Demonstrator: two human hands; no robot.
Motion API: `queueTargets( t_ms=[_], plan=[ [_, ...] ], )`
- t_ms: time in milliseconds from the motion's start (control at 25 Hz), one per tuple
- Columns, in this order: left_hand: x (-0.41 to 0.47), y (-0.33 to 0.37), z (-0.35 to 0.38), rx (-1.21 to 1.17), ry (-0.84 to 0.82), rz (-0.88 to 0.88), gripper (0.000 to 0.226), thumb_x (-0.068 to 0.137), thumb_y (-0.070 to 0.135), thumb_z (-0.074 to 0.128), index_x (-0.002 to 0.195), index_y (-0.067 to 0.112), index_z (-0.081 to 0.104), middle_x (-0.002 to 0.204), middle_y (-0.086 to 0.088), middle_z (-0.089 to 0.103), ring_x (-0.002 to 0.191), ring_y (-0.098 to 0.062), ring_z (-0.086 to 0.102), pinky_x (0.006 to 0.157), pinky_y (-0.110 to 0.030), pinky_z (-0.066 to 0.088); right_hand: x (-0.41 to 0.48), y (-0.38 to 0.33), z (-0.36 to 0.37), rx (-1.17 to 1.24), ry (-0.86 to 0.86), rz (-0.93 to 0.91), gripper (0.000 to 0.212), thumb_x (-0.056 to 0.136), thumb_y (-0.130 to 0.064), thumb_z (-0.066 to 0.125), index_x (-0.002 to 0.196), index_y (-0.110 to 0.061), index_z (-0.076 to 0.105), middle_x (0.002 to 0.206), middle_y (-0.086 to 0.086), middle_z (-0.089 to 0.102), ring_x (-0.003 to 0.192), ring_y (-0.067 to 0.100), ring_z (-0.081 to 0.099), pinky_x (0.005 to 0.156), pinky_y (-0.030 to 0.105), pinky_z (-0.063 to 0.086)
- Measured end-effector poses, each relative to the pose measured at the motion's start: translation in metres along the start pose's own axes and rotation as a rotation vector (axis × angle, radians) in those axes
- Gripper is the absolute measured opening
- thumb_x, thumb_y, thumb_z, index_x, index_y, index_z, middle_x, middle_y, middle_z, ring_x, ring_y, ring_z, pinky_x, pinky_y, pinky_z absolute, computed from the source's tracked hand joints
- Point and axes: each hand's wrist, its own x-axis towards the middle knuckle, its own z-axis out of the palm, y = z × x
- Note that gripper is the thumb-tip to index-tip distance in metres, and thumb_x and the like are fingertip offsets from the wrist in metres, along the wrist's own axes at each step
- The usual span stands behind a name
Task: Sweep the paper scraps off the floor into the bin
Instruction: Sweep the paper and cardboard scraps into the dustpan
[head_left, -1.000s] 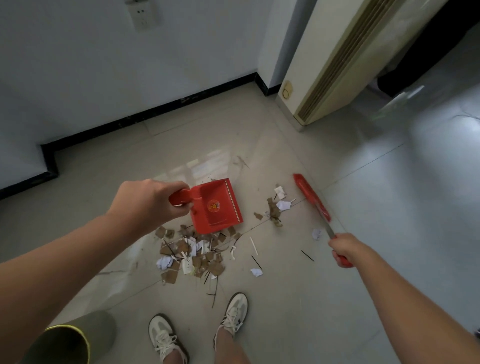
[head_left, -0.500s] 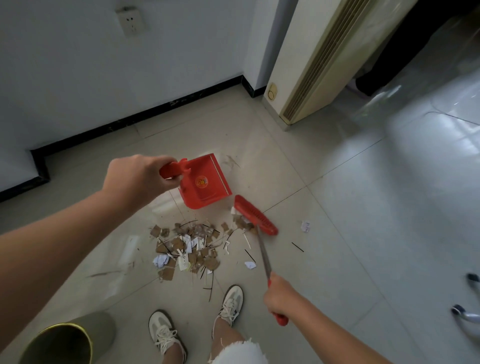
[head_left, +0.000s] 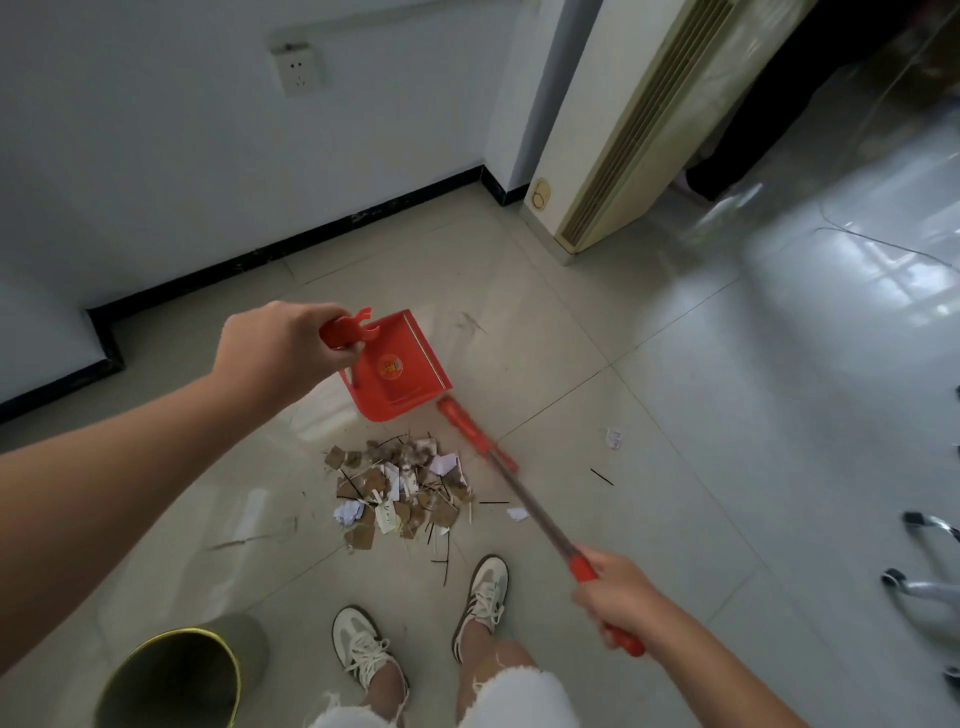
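The left hand (head_left: 280, 353) is clenched round the handle of a red dustpan (head_left: 400, 371), which is tilted with its open lip towards the pile; whether the lip touches the floor (head_left: 571, 322) cannot be told. The right hand (head_left: 618, 597) grasps the red grip of a broom (head_left: 475, 434), whose metal shaft slants up and left to the red head. The head sits just beside the right edge of the paper scraps (head_left: 400, 493), its far end close to the dustpan's right corner.

The scraps (brown and white bits mixed with thin dark sticks) lie heaped on the floor between the dustpan and the person's two pale shoes (head_left: 363, 649). One white scrap (head_left: 614, 439) lies apart to the right of the broom head. The bin (head_left: 176, 632) stands at lower left, under the left forearm and well apart from the pile.
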Motion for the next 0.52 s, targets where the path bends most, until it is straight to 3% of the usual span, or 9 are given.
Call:
queueTargets(
  t_ms=[80, 120, 200, 320, 520],
  plan=[
    [-0.003, 0.010, 0.009, -0.007, -0.030, 0.008, 0.018, 0.079, 0.043, 0.071, 0.087, 0.027, 0.073, 0.058, 0.006, 0.063, 0.051, -0.016, 0.057, 0.044, -0.019, 0.035, -0.011, 0.024, -0.031, 0.051, 0.056, 0.013, 0.051, 0.075, -0.003, 0.046, 0.092, -0.049, 0.058, 0.053, 0.008, 0.044, 0.040, 0.020, 0.042, 0.045, 0.028, 0.034],
    [-0.004, 0.017, 0.014, -0.003, -0.050, 0.027, 0.018, 0.080, 0.043, 0.071, 0.087, 0.026, 0.073, 0.057, 0.007, 0.063, 0.049, -0.014, 0.056, 0.043, -0.016, 0.031, -0.010, 0.033, -0.045, 0.085, 0.087, 0.019, 0.052, 0.076, -0.002, 0.047, 0.093, -0.050, 0.057, 0.053, 0.009, 0.045, 0.041, 0.020, 0.042, 0.045, 0.028, 0.034],
    [-0.003, 0.034, 0.026, 0.010, -0.093, 0.068, 0.019, 0.079, 0.042, 0.071, 0.088, 0.025, 0.073, 0.057, 0.009, 0.063, 0.048, -0.012, 0.055, 0.042, -0.014, 0.027, 0.006, 0.044, -0.076, 0.134, 0.173, 0.020, 0.045, 0.080, 0.002, 0.048, 0.101, -0.036, 0.057, 0.052, 0.011, 0.045, 0.040, 0.018, 0.041, 0.043, 0.025, 0.035],
    [0.001, 0.056, 0.045, 0.024, -0.143, 0.121, 0.024, 0.078, 0.046, 0.071, 0.091, 0.026, 0.073, 0.058, 0.011, 0.063, 0.047, -0.010, 0.056, 0.041, -0.014, 0.032, 0.055, 0.058, -0.125, 0.214, 0.272, 0.082, 0.027, 0.082, 0.009, 0.046, 0.102, -0.007, 0.057, 0.049, 0.011, 0.042, 0.036, 0.015, 0.036, 0.038, 0.019, 0.033],
    [0.012, 0.104, 0.080, 0.006, -0.150, 0.146, 0.021, 0.074, 0.039, 0.077, 0.088, 0.024, 0.074, 0.052, 0.009, 0.060, 0.042, -0.012, 0.051, 0.041, -0.015, 0.035, 0.132, 0.085, -0.193, 0.436, 0.257, 0.273, 0.021, 0.089, 0.010, 0.042, 0.082, -0.009, 0.046, 0.037, 0.006, 0.039, 0.020, 0.007, 0.032, 0.031, 0.012, 0.034]
  ],
)
